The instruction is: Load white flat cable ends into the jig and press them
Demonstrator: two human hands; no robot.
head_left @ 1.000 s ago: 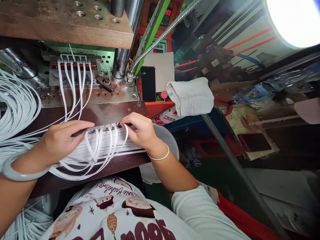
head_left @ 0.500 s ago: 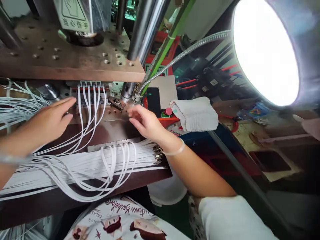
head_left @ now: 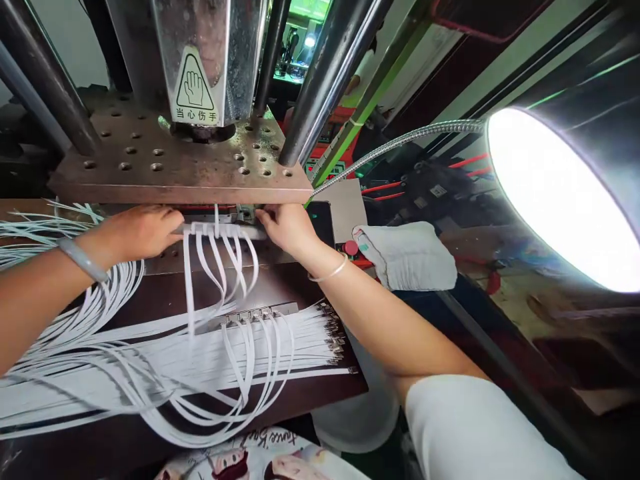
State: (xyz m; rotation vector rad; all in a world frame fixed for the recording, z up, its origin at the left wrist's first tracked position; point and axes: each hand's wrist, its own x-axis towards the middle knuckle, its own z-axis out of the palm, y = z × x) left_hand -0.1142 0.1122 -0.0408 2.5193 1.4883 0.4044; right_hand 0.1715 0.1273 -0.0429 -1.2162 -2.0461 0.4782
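Under the press plate [head_left: 200, 190], both hands grip one narrow metal bar [head_left: 256, 233] at its ends. Several white cables [head_left: 214, 263] run through the bar and hang down in front of it. My left hand [head_left: 143, 232] pinches the left end, and my right hand [head_left: 289, 227] pinches the right end; its fingertips are partly hidden under the plate's edge. Below them, a second metal bar [head_left: 287, 309] with several white cables looped from it lies on a flat layer of white cables [head_left: 305, 333] with metal connectors at their right ends.
Steel guide posts [head_left: 330, 80] rise from the press plate, and a hand-warning label [head_left: 196, 90] is on the ram. A bright lamp [head_left: 560, 200] hangs at right. A folded cloth [head_left: 410, 257] lies near a red button [head_left: 351, 248]. Cable bundles [head_left: 113, 300] spread at left.
Both hands have closed on the ends of the cable-filled bar, which has come forward and down from the press opening. The camera view has also shifted.
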